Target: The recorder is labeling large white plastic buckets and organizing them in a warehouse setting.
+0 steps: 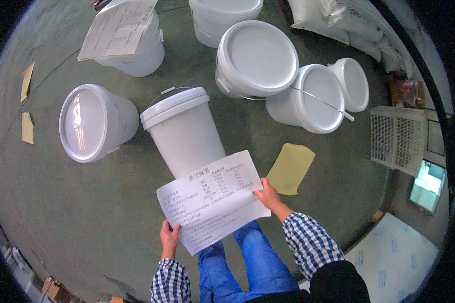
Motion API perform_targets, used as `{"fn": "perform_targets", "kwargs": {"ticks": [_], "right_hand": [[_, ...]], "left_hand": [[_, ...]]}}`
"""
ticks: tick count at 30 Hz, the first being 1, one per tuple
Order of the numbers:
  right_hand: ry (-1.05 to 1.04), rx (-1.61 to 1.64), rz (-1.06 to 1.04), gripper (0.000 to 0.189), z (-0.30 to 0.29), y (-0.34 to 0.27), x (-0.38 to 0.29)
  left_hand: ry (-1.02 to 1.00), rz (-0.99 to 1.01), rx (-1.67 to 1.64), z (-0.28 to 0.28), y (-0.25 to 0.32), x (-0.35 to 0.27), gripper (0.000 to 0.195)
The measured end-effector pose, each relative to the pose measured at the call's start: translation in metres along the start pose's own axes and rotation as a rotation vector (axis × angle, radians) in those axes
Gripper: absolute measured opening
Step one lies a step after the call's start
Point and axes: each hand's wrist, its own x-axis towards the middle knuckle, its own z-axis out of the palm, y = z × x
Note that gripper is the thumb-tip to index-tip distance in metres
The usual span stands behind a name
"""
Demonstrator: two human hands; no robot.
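Observation:
A white printed sheet (214,202) is held out flat between my two hands and bears writing. My left hand (170,236) pinches its lower left edge between thumb and fingers. At its right edge, my right hand (268,195) grips the paper in the same way. Just beyond the sheet a lidded white plastic bucket (185,132) stands upright with its wire handle behind the lid; the sheet overlaps the bucket's lower part in the view. A yellow piece of paper (291,168) lies on the floor near my right hand.
Another lidded bucket (98,123) stands at the left. Behind it, printed sheets (117,32) rest on a bucket (148,57). Several buckets (259,55) stand at the upper right, near white sacks (337,22). White plastic crates (396,138) are at the right. Two yellow paper pieces (27,128) lie far left.

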Motion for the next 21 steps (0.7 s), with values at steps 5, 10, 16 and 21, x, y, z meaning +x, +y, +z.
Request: {"fn": "perform_targets", "kwargs": {"ticks": [5, 10, 16, 21], "right_hand": [[0.041, 0.009, -0.037, 0.053, 0.001, -0.004, 0.006], [-0.003, 0.047, 0.003, 0.053, 0.001, 0.006, -0.013], [0.037, 0.048, 0.001, 0.056, 0.006, 0.014, -0.002], [0.065, 0.005, -0.060, 0.056, 0.009, 0.017, 0.009]], "left_hand": [[0.046, 0.044, -0.032, 0.003, 0.022, 0.005, 0.030], [0.034, -0.047, 0.087, 0.007, 0.014, -0.015, 0.028], [0.044, 0.037, 0.034, 0.014, -0.008, -0.007, 0.030], [0.044, 0.048, -0.119, 0.019, -0.001, -0.004, 0.030]]}}
